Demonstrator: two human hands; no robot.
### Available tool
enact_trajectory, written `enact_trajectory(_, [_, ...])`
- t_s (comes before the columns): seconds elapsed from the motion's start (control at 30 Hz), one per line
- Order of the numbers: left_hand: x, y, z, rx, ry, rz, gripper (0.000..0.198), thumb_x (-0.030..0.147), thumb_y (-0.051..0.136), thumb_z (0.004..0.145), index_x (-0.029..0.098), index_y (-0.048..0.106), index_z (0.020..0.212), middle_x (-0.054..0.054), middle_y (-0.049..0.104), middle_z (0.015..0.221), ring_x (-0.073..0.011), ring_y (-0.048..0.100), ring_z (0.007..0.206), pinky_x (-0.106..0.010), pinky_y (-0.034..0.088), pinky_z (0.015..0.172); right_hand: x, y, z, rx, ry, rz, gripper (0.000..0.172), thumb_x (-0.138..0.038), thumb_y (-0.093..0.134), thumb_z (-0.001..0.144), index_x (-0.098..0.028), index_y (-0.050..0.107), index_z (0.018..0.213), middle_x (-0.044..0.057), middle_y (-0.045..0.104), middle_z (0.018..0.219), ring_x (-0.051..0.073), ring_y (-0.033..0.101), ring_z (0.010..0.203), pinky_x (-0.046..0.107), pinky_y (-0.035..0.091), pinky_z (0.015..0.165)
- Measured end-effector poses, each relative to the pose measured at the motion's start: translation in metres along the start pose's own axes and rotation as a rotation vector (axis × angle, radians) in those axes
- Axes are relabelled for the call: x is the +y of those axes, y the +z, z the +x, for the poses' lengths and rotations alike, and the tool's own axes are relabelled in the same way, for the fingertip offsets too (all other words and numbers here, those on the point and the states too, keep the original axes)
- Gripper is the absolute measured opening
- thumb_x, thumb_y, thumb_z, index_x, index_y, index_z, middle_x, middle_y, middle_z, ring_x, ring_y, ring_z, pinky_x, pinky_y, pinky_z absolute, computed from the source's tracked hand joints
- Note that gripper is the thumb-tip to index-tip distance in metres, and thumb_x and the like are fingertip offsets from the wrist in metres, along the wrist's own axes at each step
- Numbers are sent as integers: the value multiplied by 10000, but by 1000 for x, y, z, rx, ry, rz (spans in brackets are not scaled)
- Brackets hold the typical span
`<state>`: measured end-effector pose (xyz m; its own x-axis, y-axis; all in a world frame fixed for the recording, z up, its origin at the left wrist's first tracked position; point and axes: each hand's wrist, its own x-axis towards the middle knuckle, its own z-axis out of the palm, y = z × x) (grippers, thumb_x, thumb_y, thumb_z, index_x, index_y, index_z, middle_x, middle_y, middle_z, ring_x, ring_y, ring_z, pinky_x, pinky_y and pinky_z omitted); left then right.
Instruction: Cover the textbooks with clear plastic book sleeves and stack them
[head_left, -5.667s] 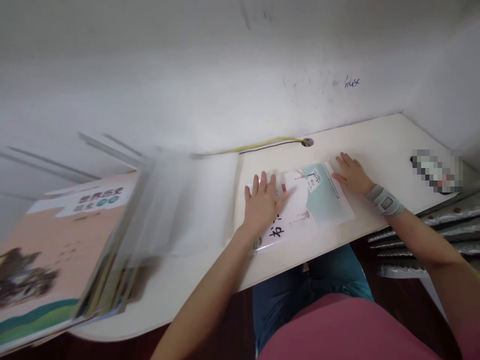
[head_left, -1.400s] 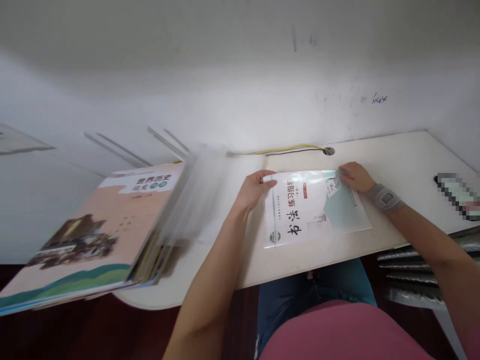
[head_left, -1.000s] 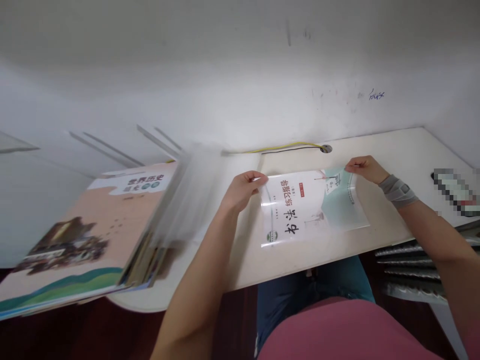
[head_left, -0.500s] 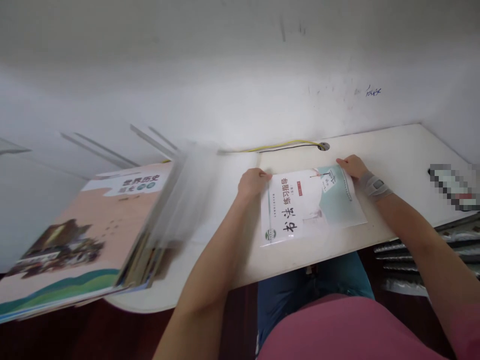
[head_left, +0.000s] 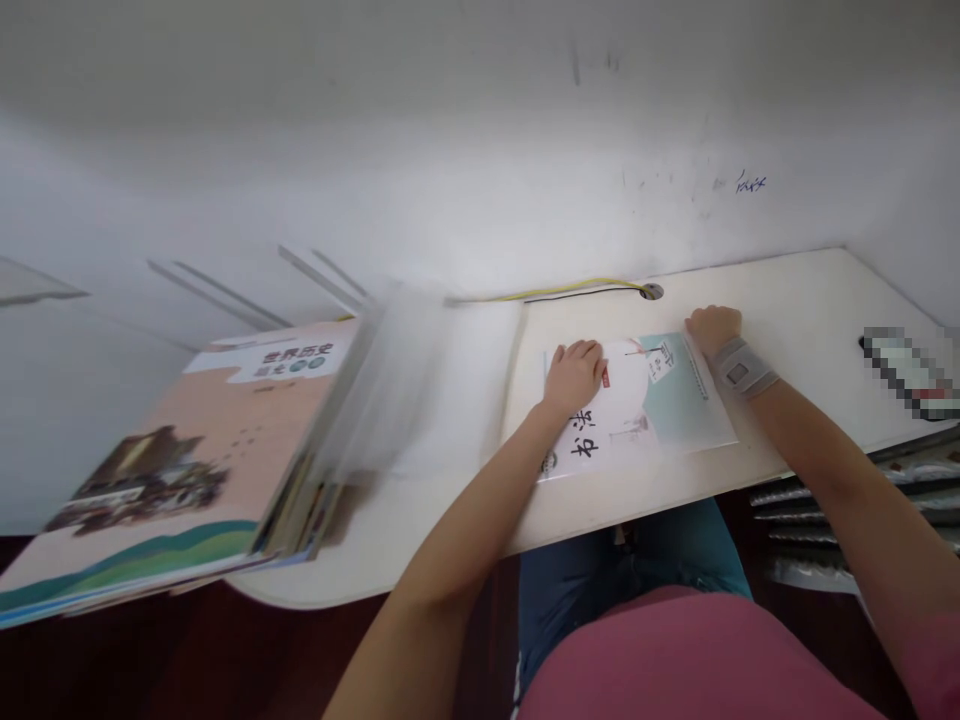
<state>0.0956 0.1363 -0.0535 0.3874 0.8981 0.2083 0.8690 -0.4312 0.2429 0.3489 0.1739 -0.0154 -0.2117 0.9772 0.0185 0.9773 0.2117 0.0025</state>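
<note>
Left hand (head_left: pixel 576 376) shifts from edge onto booklet (head_left: pixel 643 405) — palm down, gripping nothing, seemingly steadying it — right hand (head_left: pixel 715 328) curled, grip unclear.

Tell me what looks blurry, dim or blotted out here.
In the head view, the translucent sheets look smeared; in the head view, the wall greys toward the top; in the head view, blocky pixels hide the object at far right, while the booklet shows readable large lettering.

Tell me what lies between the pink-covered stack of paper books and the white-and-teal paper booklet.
In the head view, translucent sheets, apparently plastic, lie between the stack and the booklet; the person's left forearm also crosses beside the booklet.
</note>
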Motion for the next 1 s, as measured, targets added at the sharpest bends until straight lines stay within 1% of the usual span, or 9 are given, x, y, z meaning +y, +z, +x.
enact_trajectory(0.07, [2, 3, -2, 18, -6, -7, 364, 293, 354, 940, 189, 578, 1209, -107, 566, 1328, -250, 457, 1263, -483, 272, 1095, -22, -1, -5, 36, -87, -5, 546, -297, 190, 973, -44, 646, 1132, 278, 634, 1136, 367, 550, 1152, 566, 390, 937])
enact_trajectory(0.13, [-1, 2, -2, 25, -9, -18, 366, 295, 359, 938, 189, 580, 1209, -109, 581, 1308, -249, 473, 1248, -476, 281, 1089, -54, 5, -11, 46, -242, 6, 492, -383, 273, 971, -109, 589, 1231, 179, 572, 1310, 290, 469, 1266, 463, 350, 1045])
enact_trajectory(0.2, [-5, 0, -3, 26, -12, -33, 376, 300, 352, 939, 192, 575, 1222, -109, 585, 1303, -241, 487, 1236, -462, 290, 1085, -83, 15, -16, 42, -373, 20, 521, -456, 329, 956, -160, 473, 1360, 86, 449, 1457, 224, 363, 1359, 378, 280, 1122])
enact_trajectory(0.3, [-10, -2, -4, 15, 1, -55, 388, 297, 351, 938, 201, 560, 1251, -102, 567, 1330, -227, 483, 1245, -447, 288, 1091, -96, 28, -22, 34, -452, 42, 553, -478, 309, 960, -170, 409, 1409, 60, 357, 1515, 196, 315, 1393, 337, 252, 1146])
enact_trajectory(0.43, [-13, -4, -5, 0, 18, -73, 386, 298, 373, 927, 189, 562, 1246, -102, 568, 1328, -228, 480, 1246, -437, 307, 1084, -67, 35, -24, 43, -456, 75, 583, -441, 296, 967, -62, 404, 1398, 155, 354, 1503, 237, 322, 1391, 379, 287, 1127])
enact_trajectory(0.57, [-16, -4, -3, -5, 13, -86, 358, 303, 403, 914, 183, 584, 1199, -90, 596, 1277, -217, 519, 1186, -398, 347, 1063, -32, 40, -26, 77, -403, 131, 575, -432, 268, 966, -73, 416, 1390, 166, 406, 1471, 242, 347, 1377, 415, 309, 1107])
enact_trajectory(0.73, [-27, -6, -6, 54, -155, -62, 352, 279, 350, 923, 142, 621, 1101, -151, 588, 1189, -249, 528, 1142, -378, 387, 1022, 2, 46, -39, 110, -307, 97, 609, -447, 252, 961, -52, 407, 1397, 209, 403, 1460, 285, 360, 1363, 450, 311, 1095])
enact_trajectory(0.87, [-35, -12, -10, 70, -304, -41, 336, 302, 389, 904, 107, 625, 1041, -199, 581, 1120, -320, 515, 1128, -450, 390, 987, 12, 48, -49, 127, -205, 17, 616, -490, 273, 955, -99, 417, 1410, 212, 348, 1491, 317, 326, 1377, 450, 310, 1086])
enact_trajectory(1.0, [-39, -23, -2, 54, -402, -89, 363, 402, 461, 876, 102, 630, 991, -220, 596, 1110, -370, 481, 1164, -500, 348, 1006, 10, 49, -50, 119, -171, -27, 589, -487, 290, 957, -145, 405, 1423, 205, 327, 1504, 328, 325, 1377, 455, 313, 1079])
